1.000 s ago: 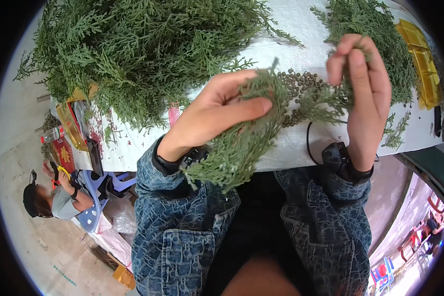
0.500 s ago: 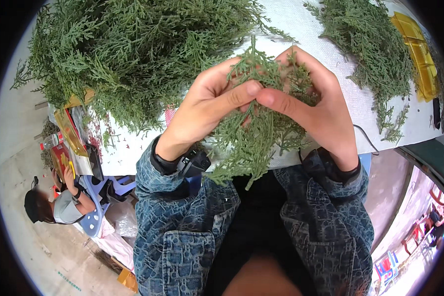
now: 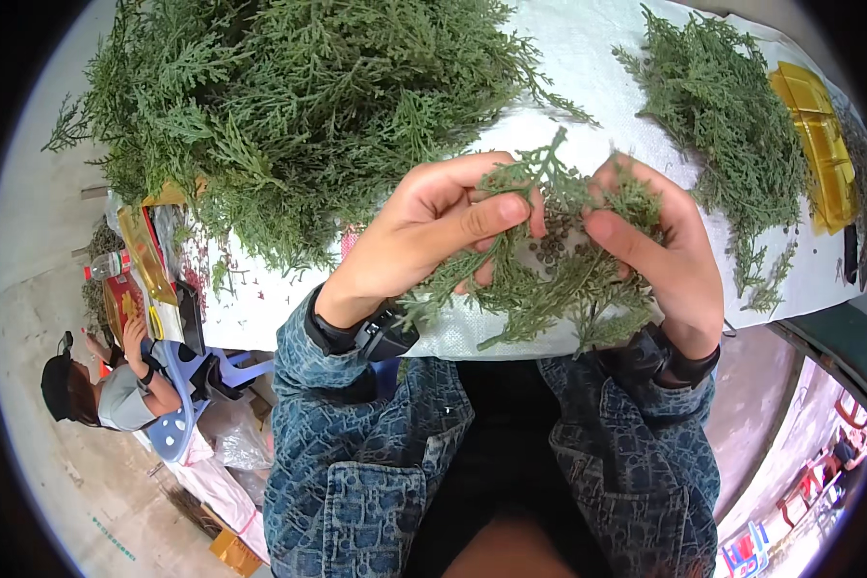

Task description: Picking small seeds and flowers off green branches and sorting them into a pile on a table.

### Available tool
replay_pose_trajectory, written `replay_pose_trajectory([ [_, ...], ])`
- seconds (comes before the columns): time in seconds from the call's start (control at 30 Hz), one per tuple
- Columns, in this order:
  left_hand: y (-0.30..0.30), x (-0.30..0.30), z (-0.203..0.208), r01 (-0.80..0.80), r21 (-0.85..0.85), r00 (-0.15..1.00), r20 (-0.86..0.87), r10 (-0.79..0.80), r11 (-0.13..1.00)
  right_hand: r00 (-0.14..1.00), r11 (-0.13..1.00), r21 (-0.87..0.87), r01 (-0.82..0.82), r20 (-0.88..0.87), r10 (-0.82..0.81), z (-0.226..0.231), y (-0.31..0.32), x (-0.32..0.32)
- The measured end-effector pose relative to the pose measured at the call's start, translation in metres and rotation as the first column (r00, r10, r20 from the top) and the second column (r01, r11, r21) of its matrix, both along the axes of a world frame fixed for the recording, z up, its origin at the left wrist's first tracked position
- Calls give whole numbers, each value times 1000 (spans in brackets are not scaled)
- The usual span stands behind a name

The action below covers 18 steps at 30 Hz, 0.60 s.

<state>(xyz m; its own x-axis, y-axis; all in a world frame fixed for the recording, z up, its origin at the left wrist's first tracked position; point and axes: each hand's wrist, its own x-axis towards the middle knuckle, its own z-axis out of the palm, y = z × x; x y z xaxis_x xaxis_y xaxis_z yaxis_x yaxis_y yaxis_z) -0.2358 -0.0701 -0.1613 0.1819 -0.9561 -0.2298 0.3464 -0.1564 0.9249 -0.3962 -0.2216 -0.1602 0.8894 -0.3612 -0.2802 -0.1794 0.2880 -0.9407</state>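
My left hand [image 3: 419,226] is closed on a green cypress sprig [image 3: 549,166], thumb pressed over its stem, with flat scaly fronds spreading below the fingers. My right hand [image 3: 679,265] pinches another cypress sprig [image 3: 636,200] between thumb and fingers. In the gap between both hands, a cluster of small round brown cones [image 3: 552,243] shows among the foliage. Fronds hang down toward the front edge of the white-covered table [image 3: 443,332]. The fingers' undersides and parts of the stems are hidden by leaves.
A large heap of cypress branches [image 3: 289,106] covers the table's far left. At the right lies a smaller cypress pile [image 3: 732,125] beside a yellow translucent tray [image 3: 819,144]. Further left, a person in a black cap [image 3: 63,385] sits by a blue plastic chair [image 3: 188,409].
My hands have moved apart, each with its own sprig, where the thumbs met before. Both have shifted slightly nearer and right. Brown cones now show between them.
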Motion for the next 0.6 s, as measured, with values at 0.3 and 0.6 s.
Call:
replay_pose_trajectory([
  [0.3, -4, 1, -13, -142, -149, 989, 30, 148, 979, 942, 804, 583, 119, 189, -276, -16, 11, 7],
  [0.6, 2, 7, -1, -338, -151, 926, -226, 301, 929, 793, 366, 891, -268, 420, -442, -25, -21, 9],
])
